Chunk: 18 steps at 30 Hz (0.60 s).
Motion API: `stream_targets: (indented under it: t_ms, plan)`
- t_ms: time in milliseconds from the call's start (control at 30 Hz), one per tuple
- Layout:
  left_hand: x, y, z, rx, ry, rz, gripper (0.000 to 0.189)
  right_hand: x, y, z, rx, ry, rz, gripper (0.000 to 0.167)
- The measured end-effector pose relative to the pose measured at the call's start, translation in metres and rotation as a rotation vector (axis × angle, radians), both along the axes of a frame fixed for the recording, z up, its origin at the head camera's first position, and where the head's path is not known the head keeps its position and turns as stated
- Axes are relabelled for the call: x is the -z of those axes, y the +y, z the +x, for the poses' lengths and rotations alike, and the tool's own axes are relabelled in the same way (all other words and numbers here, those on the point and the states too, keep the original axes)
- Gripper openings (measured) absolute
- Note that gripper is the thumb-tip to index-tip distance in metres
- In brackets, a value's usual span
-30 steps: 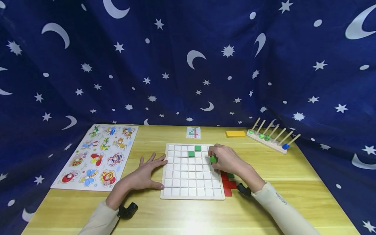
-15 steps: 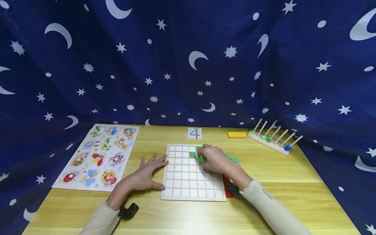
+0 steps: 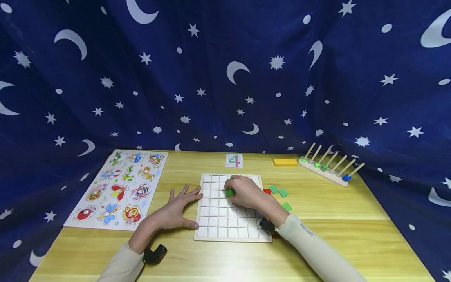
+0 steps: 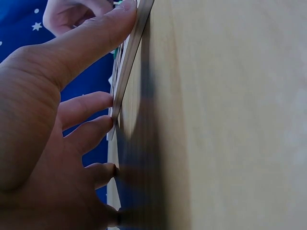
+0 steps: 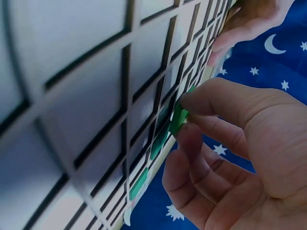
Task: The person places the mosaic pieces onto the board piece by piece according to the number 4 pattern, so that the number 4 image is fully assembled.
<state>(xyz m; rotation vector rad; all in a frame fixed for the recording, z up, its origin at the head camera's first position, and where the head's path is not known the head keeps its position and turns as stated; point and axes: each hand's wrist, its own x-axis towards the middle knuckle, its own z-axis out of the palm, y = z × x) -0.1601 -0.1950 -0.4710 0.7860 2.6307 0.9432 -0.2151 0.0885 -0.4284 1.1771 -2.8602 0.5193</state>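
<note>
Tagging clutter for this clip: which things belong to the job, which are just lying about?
In use:
- grid board
- green tile in right hand
- likely also loose green tiles, red tiles, pattern card

Apparently lying about:
- insect puzzle
- yellow block
- peg stand

Head view: from the person's head, well back, facing forward and down over the table (image 3: 190, 258) to the starry cloth (image 3: 197, 70).
Left wrist view: very near, behind the left hand (image 3: 174, 213), turned sideways, skimming the table; the grid board (image 3: 222, 221) shows edge-on.
Right wrist view: close behind the right hand (image 3: 245, 192), turned sideways, looking low across the grid board towards the left hand.
Head and right wrist share: both hands, grid board, pinched green tile (image 5: 180, 117), cloth.
Both wrists share: cloth, board, and probably both hands, the left view's second one being cropped.
</note>
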Motion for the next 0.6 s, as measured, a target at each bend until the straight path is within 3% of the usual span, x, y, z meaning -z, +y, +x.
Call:
stream_targets:
  t_ms: [600]
  plan:
    - [-0.001,0.001,0.001,-0.006,-0.01,0.006,0.092,0.001,-0.019,-0.002,-0.047,-0.032,0.039,0.019]
